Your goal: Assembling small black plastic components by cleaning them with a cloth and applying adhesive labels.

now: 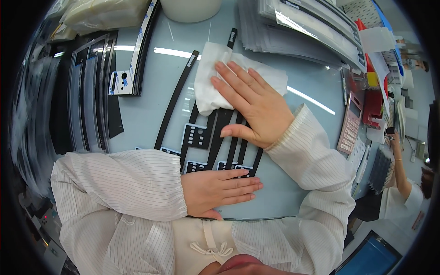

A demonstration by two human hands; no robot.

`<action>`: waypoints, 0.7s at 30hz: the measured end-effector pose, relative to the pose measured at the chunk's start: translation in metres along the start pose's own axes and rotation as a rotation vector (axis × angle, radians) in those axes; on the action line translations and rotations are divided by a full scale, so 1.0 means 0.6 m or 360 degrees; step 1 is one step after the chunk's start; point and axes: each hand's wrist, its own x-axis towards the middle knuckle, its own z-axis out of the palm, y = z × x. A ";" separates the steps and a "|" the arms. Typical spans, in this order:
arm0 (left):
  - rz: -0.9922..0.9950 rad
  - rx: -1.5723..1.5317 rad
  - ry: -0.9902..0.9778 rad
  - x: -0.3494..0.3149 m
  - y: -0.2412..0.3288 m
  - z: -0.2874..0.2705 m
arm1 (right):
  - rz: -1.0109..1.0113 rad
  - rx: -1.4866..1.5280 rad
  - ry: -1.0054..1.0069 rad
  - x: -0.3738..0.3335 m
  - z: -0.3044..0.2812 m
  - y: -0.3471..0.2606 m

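Several flat black L-shaped strips (175, 103) with small cut-outs at their near ends lie side by side on the glassy tabletop (151, 119). My right hand (259, 103) rests flat on a crumpled white cloth or tissue (207, 78), fingers stretched toward the far left and thumb out to the side. The cloth covers the middle or upper parts of several strips; one black tip (233, 37) sticks out beyond it. My left hand (222, 190) lies flat across the near ends of the strips, fingers stretched to the right.
Clear-wrapped black strips (94, 91) and plastic sleeves lie at the left. Beside them is a stack of strips with white backing (122, 82). A pile of clear packets (302, 32) stands far right, a white round container (190, 9) far middle, a pink calculator (350, 123) right. Another person's arm (401, 169) shows farther right.
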 end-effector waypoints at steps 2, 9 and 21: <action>-0.0006 -0.0008 0.0002 -0.001 0.001 0.004 | 0.0015 0.0050 -0.0132 -0.010 -0.007 -0.019; -0.0001 -0.0020 0.0037 0.001 0.000 0.008 | -0.0002 0.0190 -0.0193 -0.033 -0.013 -0.061; 0.0035 -0.0174 0.0248 -0.013 0.006 0.049 | -0.0045 0.0545 -0.0375 -0.109 -0.011 -0.101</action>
